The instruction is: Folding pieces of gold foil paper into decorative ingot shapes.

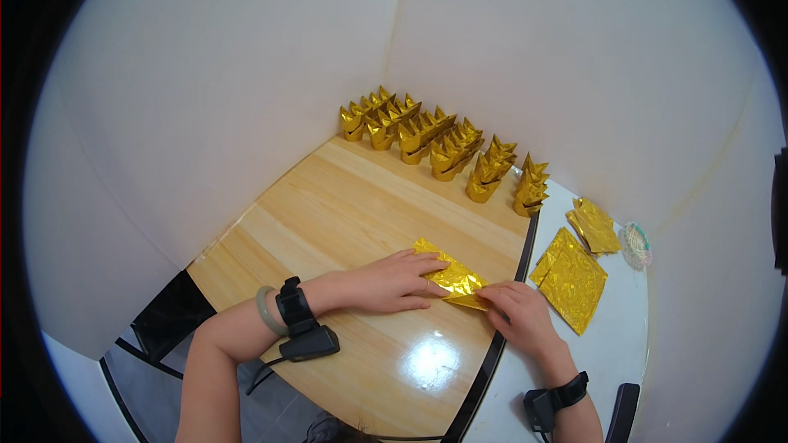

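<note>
A sheet of gold foil paper [461,280], folded into a narrow strip, lies slantwise on the wooden tabletop near its right edge. My left hand [396,280] rests over the strip's left part, its fingers stretched out flat and pressing on the foil. At the strip's right end, the thumb and fingers of my right hand [519,312] pinch the pointed corner. The right fingers partly cover that corner. Each wrist wears a black strapped device, and a pale bangle circles the left forearm.
Several rows of folded gold paper ingots [454,149] stand along the table's far edge. On the white surface to the right lie a stack of gold foil sheets [572,283], a smaller gold pile [594,226] and a round netted item [635,246]. White walls meet behind.
</note>
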A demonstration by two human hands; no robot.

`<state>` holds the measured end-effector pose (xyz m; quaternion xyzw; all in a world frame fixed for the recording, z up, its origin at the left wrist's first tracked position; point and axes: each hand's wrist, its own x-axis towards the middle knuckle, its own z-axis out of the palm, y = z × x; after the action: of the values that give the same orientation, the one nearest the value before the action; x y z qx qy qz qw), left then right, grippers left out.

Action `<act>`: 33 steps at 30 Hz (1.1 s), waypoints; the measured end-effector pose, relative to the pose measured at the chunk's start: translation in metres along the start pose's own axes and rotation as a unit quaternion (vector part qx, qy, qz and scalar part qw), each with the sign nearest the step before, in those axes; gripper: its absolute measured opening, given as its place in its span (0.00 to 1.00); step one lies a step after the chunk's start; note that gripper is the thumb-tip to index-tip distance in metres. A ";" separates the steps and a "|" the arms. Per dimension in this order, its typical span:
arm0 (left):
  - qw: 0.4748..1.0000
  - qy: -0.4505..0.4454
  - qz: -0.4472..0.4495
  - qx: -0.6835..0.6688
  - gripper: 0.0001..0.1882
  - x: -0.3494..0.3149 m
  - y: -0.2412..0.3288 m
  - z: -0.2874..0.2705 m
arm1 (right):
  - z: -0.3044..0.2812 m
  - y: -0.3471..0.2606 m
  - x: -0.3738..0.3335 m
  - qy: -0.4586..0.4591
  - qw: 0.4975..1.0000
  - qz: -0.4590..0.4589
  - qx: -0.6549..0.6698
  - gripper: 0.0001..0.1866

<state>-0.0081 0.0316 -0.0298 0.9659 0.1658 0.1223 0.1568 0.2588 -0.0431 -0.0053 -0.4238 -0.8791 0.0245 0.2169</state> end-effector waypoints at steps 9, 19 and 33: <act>1.000 -0.020 -0.008 -0.013 0.26 0.002 0.010 -0.002 | 0.005 -0.001 0.000 -0.011 0.981 0.152 0.121 0.17; 0.991 -0.099 0.017 0.084 0.30 0.002 0.028 0.006 | 0.013 -0.005 0.004 0.022 0.991 0.129 0.010 0.30; 0.993 -0.109 -0.005 0.049 0.34 0.004 0.027 0.002 | 0.019 -0.018 -0.001 -0.137 0.980 0.047 -0.139 0.50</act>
<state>0.0036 0.0088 -0.0215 0.9790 0.1587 0.0076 0.1274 0.2382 -0.0531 -0.0192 -0.4836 -0.8742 -0.0297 0.0324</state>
